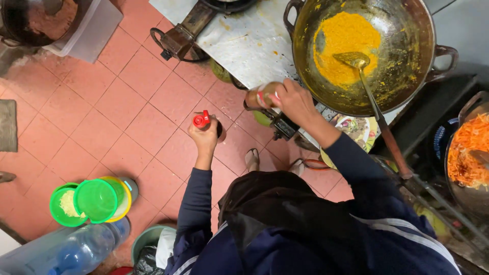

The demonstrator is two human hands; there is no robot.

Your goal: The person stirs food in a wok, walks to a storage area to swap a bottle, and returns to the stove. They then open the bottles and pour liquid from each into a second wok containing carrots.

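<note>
Red cap [201, 120] in left hand [205, 136]; bottle [261, 96] in right hand [294, 101].

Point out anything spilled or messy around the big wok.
Yellow splatter dots the white sheet covering the counter beside the large metal wok. Yellow paste also smears the wok's inner wall. Nothing else stands out.

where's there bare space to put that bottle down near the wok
Bare white counter between the small burner and the wok. Open red floor tiles left of the left hand. Crowded around the green containers and the right hand.
</note>
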